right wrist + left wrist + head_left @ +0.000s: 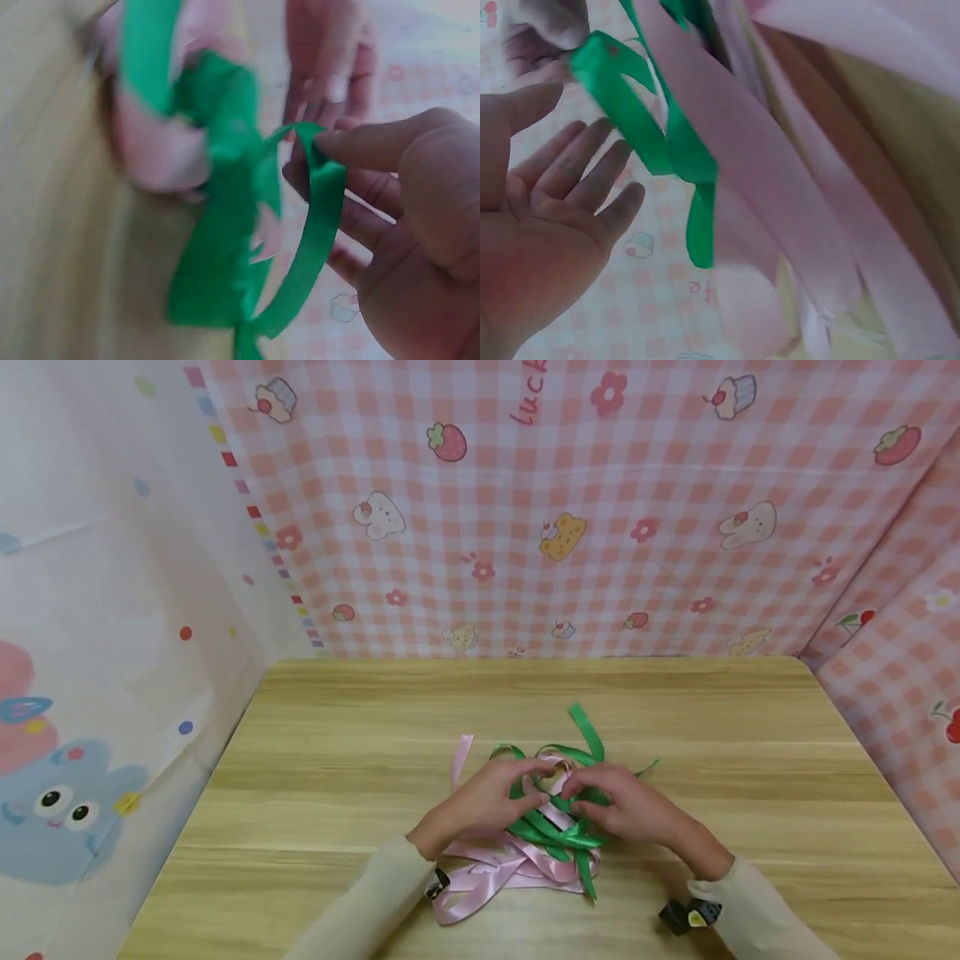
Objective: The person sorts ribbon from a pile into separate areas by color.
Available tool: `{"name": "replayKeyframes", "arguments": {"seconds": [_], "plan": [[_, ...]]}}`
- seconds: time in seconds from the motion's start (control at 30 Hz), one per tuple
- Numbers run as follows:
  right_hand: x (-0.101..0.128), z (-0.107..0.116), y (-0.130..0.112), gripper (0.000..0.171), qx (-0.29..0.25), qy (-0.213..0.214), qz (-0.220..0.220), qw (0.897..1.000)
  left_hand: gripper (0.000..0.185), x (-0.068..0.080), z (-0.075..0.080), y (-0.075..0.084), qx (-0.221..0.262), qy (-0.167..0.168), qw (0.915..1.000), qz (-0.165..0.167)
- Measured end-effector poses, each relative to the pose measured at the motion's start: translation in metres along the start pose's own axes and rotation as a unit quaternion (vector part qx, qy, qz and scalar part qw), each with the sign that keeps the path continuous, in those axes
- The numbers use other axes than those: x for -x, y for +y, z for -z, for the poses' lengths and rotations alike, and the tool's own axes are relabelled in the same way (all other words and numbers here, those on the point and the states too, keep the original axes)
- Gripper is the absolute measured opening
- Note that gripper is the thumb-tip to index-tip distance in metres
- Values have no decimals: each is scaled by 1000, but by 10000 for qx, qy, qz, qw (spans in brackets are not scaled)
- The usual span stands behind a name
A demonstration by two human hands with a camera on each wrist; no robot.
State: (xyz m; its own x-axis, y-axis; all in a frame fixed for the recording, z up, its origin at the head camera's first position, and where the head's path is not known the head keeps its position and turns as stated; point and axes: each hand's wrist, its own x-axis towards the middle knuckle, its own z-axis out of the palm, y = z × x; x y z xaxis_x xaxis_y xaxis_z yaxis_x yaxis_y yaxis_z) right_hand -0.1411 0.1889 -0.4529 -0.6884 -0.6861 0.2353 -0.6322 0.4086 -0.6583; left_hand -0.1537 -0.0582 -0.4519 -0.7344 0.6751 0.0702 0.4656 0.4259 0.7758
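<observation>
Two ribbons in hand above the wooden table [337,718], tangled together near its front middle: a green ribbon [558,831] and a pink ribbon [495,868]. Right hand [626,810] pinching one strand of the green ribbon [315,225] between thumb and fingertips, clamped on it, as seen from the right wrist view. Left hand [487,797] close beside it over the same bundle; from the head view fingers bent toward the tangle, but from the left wrist view palm [540,225] open and fingers spread, just beside a green loop [630,127] and not clearly gripping. Cannot tell for sure whether touching or apart.

Probably very light and soft, both ribbons, with a satin shine, so likely slippery between the fingers and easy to crease or to knot by mistake. No stiffness to count on: a strand will hang and twist once lifted. Best hold judged to be a flat pinch across the width, near a free end or at the top of a loop, not on the bunch.

No single long axis for the heap. One green end pointing up and away toward the checked backdrop [600,527], another green end down toward the person; pink loops lying mostly across, left to right, with one pink tail [461,758] standing toward the far side.
</observation>
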Motion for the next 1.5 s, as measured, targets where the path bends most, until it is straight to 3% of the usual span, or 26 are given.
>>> {"name": "replayKeyframes", "arguments": {"seconds": [0.1, 0.23, 0.43, 0.53, 0.67, 0.87, 1.03, 1.2, 1.33, 1.5], "plan": [[-1, 9, -11, 16, -935, 46, -5, 9956, 35, 0, 1, 4, 183, -115, 9997, -75], [1, 24, -23, 16, -1556, 158, -185, 9875, 25, 4, 10, 8, 707, -117, 9974, -61], [8, 54, -36, 18, -1577, 497, -315, 9857, 27, 15, 41, 19, 1812, -144, 9829, -296], [12, 70, -41, 19, -1461, 675, -270, 9866, 31, 23, 61, 23, 2022, -169, 9783, -419], [17, 90, -43, 23, -1358, 831, -310, 9868, 34, 38, 88, 20, 2109, -35, 9771, -275], [27, 115, -34, 23, -1484, 771, -484, 9847, 34, 65, 126, 6, 2017, 406, 9785, 157], [35, 130, -17, 18, -1566, 798, -710, 9819, 34, 85, 149, -11, 1715, 718, 9815, 453], [42, 137, 2, 14, -1523, 783, -1256, 9772, 30, 98, 160, -30, 1323, 1007, 9826, 827], [45, 143, 21, 11, -1583, 761, -1751, 9688, 31, 104, 167, -47, 1301, 1062, 9807, 999], [52, 150, 49, 10, -2139, 684, -1524, 9625, 37, 109, 174, -71, 1639, 1050, 9736, 1189]]}}
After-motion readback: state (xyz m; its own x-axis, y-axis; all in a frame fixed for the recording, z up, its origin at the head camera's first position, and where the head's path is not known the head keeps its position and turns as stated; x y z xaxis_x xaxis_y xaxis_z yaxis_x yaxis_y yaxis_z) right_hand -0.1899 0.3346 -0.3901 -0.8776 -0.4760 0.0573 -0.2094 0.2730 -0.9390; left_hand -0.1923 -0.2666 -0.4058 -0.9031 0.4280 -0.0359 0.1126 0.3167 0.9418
